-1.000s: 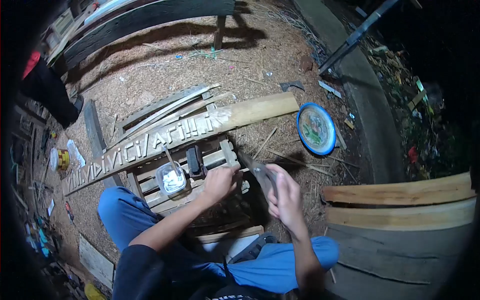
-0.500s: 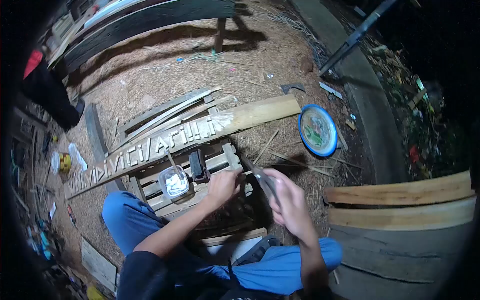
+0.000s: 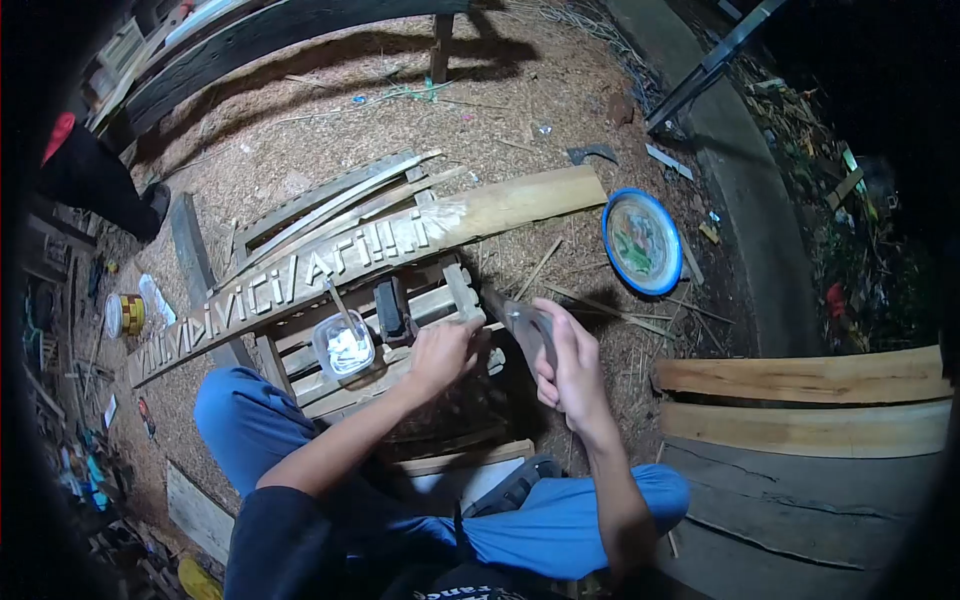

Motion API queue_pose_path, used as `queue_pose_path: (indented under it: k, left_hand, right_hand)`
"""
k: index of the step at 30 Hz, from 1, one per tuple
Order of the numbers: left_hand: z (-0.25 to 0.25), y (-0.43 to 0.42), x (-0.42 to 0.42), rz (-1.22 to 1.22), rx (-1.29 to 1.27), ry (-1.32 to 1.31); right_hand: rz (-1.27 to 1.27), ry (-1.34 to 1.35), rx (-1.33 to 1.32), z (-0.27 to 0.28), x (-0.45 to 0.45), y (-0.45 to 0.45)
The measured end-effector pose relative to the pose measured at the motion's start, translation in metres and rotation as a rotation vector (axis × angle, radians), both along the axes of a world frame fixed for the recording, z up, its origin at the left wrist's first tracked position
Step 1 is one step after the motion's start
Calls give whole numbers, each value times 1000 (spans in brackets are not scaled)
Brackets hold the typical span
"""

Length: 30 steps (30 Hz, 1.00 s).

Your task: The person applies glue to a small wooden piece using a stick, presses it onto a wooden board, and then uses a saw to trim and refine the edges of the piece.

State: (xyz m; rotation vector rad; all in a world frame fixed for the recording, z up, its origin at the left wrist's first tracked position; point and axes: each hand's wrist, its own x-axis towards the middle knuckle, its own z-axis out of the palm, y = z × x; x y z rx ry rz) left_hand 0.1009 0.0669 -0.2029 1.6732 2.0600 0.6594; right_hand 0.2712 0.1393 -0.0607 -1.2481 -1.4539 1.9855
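My right hand point(image 3: 572, 375) is closed round the handle of what looks like a hand saw point(image 3: 530, 328), its blade pointing up and left. My left hand point(image 3: 440, 355) is closed at the end of a slatted wooden stand point(image 3: 462, 290); what its fingers hold is hidden. Beside it on the stand are a dark block point(image 3: 393, 308) and a clear plastic tub point(image 3: 344, 345) holding white stuff and a stick. Beyond these lies a long board point(image 3: 530, 205) bearing raised wooden letters point(image 3: 350, 255).
At right is a blue-rimmed basin point(image 3: 641, 242), above pale planks point(image 3: 800, 382). A yellow can point(image 3: 124, 314) and a person's dark-clothed leg point(image 3: 105, 190) are at left. A bench point(image 3: 290, 50) stands at the back, and thin strips litter the ground.
My right hand and the saw have shifted and turned slightly, showing more of the blade's broad side. My left hand stays by the stand's end. The whole view has tilted a little.
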Motion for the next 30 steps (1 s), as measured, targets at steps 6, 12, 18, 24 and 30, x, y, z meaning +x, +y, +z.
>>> queue_pose_path:
  k: [6,12,18,24,30]
  left_hand:
    - [-6,-2,0,-1,10,5]
    - [-5,-1,2,35,33,-32]
    - [-7,-2,0,-31,40,20]
    - [-9,-3,2,41,139,8]
    - [-7,-1,4,3,102,-3]
  right_hand:
    - [29,-36,38,32,11,-16]
    - [94,-37,-13,39,-3,-16]
    - [13,-7,67,-2,5,-15]
    - [71,-12,58,43,23,-16]
    - [94,32,238,-27,-15,-17]
